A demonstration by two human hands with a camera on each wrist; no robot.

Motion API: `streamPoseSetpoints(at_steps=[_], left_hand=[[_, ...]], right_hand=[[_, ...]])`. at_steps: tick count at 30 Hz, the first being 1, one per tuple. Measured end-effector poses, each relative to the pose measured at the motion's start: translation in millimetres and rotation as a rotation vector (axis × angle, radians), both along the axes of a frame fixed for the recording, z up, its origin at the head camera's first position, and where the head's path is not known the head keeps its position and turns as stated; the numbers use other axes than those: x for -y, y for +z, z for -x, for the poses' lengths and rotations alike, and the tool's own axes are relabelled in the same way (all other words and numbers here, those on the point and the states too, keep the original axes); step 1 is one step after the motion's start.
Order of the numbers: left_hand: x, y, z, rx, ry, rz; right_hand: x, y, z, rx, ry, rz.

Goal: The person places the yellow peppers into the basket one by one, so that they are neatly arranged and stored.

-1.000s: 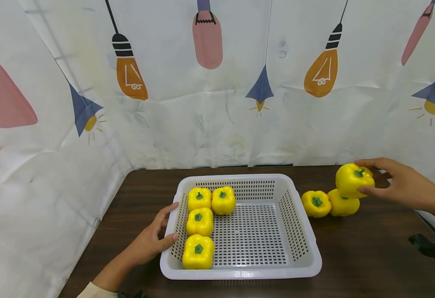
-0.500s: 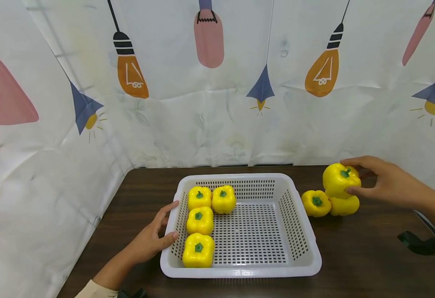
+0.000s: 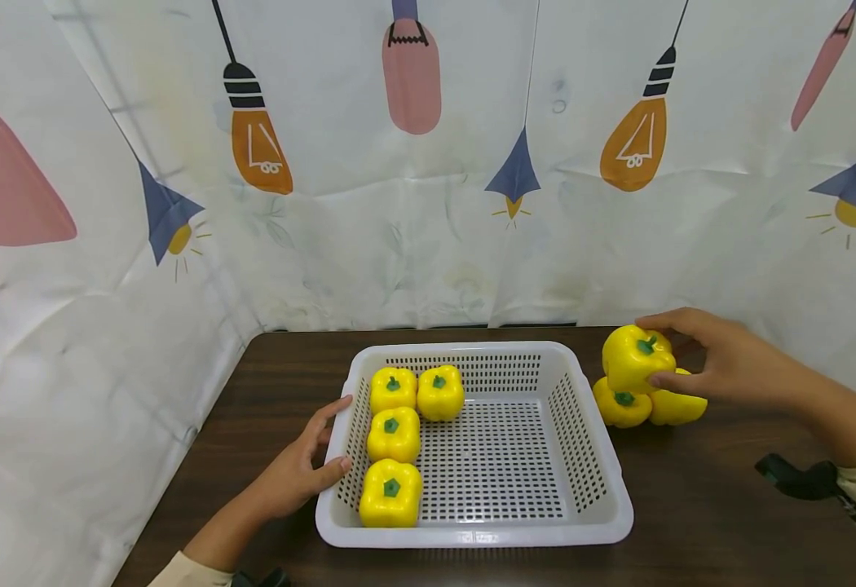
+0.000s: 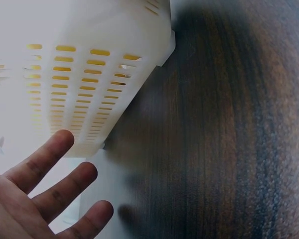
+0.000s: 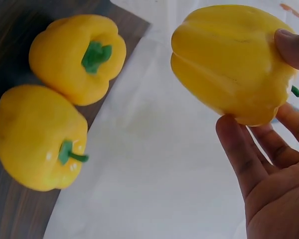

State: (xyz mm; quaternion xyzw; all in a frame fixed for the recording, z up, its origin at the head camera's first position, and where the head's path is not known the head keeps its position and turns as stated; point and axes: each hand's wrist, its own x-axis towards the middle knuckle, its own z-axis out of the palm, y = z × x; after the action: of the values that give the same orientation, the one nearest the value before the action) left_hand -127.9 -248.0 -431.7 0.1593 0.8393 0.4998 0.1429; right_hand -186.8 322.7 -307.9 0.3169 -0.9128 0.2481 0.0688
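My right hand [image 3: 725, 359] holds a yellow bell pepper [image 3: 629, 359] between thumb and fingers, up off the table. Below it two more bell peppers lie on the table; the right wrist view shows one bell pepper [image 5: 40, 137] against another bell pepper [image 5: 72, 57], both with green stems. My left hand [image 3: 303, 461] touches the left rim of a white perforated basket [image 3: 472, 538], its fingers [image 4: 55, 194] loosely extended along the outer wall. Inside the basket, several bell peppers stand stem up: a column down the left side, plus one bell pepper [image 3: 440, 394] beside the far one.
The basket's right wall [image 3: 582, 444] rises close to the loose peppers. Dark wooden table [image 3: 707, 505] surrounds the basket. A printed white sheet [image 3: 428, 244] hangs behind and at the left. Dark straps [image 3: 802, 478] show near both wrists.
My right hand has carried its bell pepper leftward, from beyond the two loose peppers to above the nearer one. My left hand and the basket have stayed in place.
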Motion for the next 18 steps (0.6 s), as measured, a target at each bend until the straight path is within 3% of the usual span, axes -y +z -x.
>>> streamPoseSetpoints(at_steps=[8,18], left_hand=[[-0.5,-1.0,0.3,0.002,0.005,0.003],[0.9,-1.1,0.8,-0.013,-0.009,-0.006]], right_hand=[[16.1,0.7,0.3,0.060,0.027,0.017],[39.1,-0.8,0.5,0.066,0.060,-0.019]])
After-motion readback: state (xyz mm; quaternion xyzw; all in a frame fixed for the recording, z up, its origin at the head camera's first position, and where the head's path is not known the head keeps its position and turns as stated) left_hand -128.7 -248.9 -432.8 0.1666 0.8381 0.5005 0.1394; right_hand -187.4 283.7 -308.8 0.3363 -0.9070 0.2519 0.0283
